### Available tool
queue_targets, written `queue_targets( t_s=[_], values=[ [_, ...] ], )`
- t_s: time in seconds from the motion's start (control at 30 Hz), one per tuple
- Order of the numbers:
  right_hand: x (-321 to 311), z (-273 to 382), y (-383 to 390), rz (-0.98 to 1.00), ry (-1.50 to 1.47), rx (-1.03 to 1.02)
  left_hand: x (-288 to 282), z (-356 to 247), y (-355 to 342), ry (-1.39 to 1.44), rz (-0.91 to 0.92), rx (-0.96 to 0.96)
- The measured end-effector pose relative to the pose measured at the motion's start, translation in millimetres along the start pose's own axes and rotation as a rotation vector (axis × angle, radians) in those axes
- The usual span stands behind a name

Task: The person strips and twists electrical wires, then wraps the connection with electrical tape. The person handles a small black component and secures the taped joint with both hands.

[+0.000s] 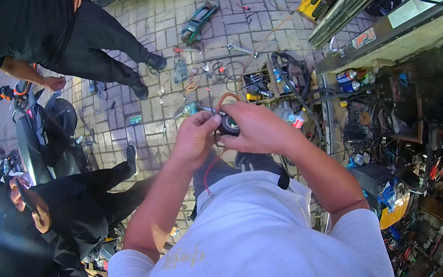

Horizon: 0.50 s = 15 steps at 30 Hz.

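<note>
In front of my white shirt both hands are close together. My right hand (260, 128) is closed round a black ring, which looks like a roll of black electrical tape (231, 122). Beside it, the thumb and fingers of my left hand (196, 134) are pinched where an orange-brown cable (229, 96) comes down; the exact grip is partly hidden. That cable loops up above my fingers. Below the hands a thin red wire (207, 175) hangs in front of my dark trousers.
Tools lie on the paving: a green floor jack (198, 23) and a wrench (242, 50). Cables (291, 71) and cans (349, 81) are at the right, by cluttered shelves. At the left are two people in black (26, 20) and a parked scooter (39, 138).
</note>
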State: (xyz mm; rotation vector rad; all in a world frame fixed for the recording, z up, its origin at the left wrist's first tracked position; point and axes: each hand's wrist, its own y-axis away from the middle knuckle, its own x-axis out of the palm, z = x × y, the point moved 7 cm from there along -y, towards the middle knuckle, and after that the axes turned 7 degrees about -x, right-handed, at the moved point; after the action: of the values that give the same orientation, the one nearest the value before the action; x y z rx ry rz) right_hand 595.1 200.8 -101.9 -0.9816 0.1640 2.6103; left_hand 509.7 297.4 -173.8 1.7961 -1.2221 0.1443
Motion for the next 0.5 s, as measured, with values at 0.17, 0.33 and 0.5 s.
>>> queue_targets(
  t_s=[0.17,0.33,0.5],
  values=[
    [-0.1,7.4,-1.0,0.019,0.081,0.027,8.5,-1.6,-1.2,0.053,-0.036,0.022],
    [36.8,24.5,0.4,0.177,0.315,0.044,-3.1,1.9,-19.7,0.099,-0.08,0.079],
    [27.1,78.8,12.6,0.084,-0.078,-0.32,-34.6,-51.3,-44.2,0.121,-0.071,0.142]
  ],
)
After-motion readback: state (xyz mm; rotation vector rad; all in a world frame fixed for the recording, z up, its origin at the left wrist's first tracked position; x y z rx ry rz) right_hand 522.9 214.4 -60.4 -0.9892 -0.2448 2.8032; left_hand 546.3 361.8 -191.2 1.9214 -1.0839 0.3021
